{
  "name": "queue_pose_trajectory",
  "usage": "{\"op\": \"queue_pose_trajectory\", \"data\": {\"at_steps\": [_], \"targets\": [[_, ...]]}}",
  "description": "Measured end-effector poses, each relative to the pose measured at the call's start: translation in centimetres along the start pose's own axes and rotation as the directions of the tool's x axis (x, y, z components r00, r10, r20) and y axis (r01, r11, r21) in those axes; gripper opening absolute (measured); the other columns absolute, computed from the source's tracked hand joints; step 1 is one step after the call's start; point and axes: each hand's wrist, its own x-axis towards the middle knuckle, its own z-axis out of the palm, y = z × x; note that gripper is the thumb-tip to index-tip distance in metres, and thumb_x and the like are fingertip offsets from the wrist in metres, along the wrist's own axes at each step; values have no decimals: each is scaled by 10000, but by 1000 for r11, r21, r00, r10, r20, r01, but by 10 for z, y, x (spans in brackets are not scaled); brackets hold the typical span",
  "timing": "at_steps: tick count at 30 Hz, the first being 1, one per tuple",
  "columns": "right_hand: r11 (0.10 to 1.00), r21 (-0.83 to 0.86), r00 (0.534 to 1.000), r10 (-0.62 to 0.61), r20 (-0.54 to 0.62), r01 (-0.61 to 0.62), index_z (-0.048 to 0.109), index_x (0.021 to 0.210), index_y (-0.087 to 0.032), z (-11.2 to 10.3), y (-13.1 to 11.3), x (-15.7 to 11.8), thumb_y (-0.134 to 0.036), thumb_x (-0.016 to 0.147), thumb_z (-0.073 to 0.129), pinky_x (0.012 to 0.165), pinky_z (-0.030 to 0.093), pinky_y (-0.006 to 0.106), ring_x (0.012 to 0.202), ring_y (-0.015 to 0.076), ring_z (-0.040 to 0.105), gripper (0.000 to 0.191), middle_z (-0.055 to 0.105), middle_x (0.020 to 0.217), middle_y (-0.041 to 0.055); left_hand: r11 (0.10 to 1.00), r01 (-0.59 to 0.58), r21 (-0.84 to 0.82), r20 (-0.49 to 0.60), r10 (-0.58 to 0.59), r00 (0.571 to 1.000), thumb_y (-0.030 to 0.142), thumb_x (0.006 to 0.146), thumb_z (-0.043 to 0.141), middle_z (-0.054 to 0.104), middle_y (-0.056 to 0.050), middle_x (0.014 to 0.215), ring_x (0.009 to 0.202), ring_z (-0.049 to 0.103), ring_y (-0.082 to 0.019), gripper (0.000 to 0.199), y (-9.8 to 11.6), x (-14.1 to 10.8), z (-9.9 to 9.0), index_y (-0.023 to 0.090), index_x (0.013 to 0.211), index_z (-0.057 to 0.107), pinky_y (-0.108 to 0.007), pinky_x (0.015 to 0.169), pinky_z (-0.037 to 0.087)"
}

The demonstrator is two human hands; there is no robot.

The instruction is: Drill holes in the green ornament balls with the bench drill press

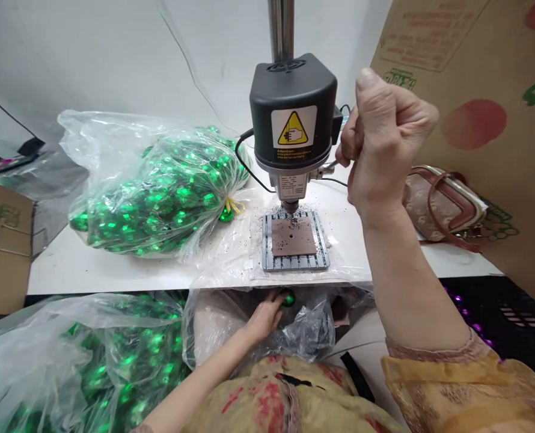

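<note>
A black drill press [294,114] with a yellow warning label stands over a slotted metal base [297,263]. On that base lies a brown square plate [282,243] with a small hole, dark shavings scattered round it. My right hand [380,132] is raised at the right of the drill head, its fingers curled round the press's lever [328,169], most of which is hidden. Below the table's front edge, my left hand [267,316] has its fingers on a shiny green ball [288,298], beside crumpled clear plastic.
A clear bag of green balls [159,192], tied in yellow, lies left on the white table [159,273]. Another bag [127,367] is at lower left. A brown handbag [439,207] and large cardboard box [475,78] stand at right. Another carton [6,240] is far left.
</note>
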Motion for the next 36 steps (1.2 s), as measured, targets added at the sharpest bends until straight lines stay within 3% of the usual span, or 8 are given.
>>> {"op": "queue_pose_trajectory", "data": {"at_steps": [7,12,15,17,19,22,26,36], "targets": [[992,126,1000,5,-15,-3,385,438,-211,0,1,0,-420,800,669,374,196,305,357,52,274,505,323,388,-51,967,57,249,290,-131,948,158,807,642,659,-148,1252,1091,687,-325,474,8,-6,5,235,1274,628,-414,921,537],[995,94,1000,17,-4,-16,410,442,-205,-1,-1,-3,-405,820,664,373,207,291,369,43,297,497,334,407,-43,950,-193,246,-5,201,980,28,773,508,697,-75,905,834,671,-213,324,20,-10,-13,212,964,694,-300,742,520],[997,73,1000,0,13,-1,414,465,-202,-2,-3,-5,-421,853,624,385,224,271,379,35,289,493,337,428,-44,908,-292,300,-467,407,785,9,806,444,642,-45,732,714,614,-167,274,26,3,-52,204,762,631,-266,673,483],[998,66,1000,2,10,-3,407,467,-202,-1,-4,-7,-426,864,609,391,228,263,384,33,288,498,332,433,-46,922,-227,313,-672,384,633,14,838,423,638,-42,737,731,618,-166,276,28,19,-89,203,762,608,-271,690,481],[997,79,1000,13,-3,-13,415,461,-203,0,-4,-7,-408,864,611,385,218,268,379,36,291,492,332,431,-47,951,-58,303,-778,282,562,22,844,427,653,-51,793,780,630,-183,261,29,38,-127,200,813,615,-292,739,490],[994,105,1000,26,-14,-24,417,452,-206,0,-2,-6,-384,862,614,378,195,288,370,42,289,489,334,424,-48,909,287,302,-794,73,604,70,875,458,665,-115,1007,965,632,-252,265,27,66,-170,173,1027,648,-350,854,496],[997,80,1000,19,15,-20,382,455,-209,-2,1,-4,-424,871,601,397,205,299,379,42,278,517,331,414,-49,735,548,400,-716,-123,687,94,915,417,587,-185,1245,1061,608,-301,382,18,92,-190,148,1246,601,-389,867,503],[997,77,999,26,28,-28,393,457,-202,-2,-1,-5,-481,856,601,431,190,301,410,39,242,529,292,436,-51,614,611,500,-686,-150,712,52,941,325,452,-201,1420,1102,562,-301,437,5,120,-197,190,1244,608,-382,853,507]]}}
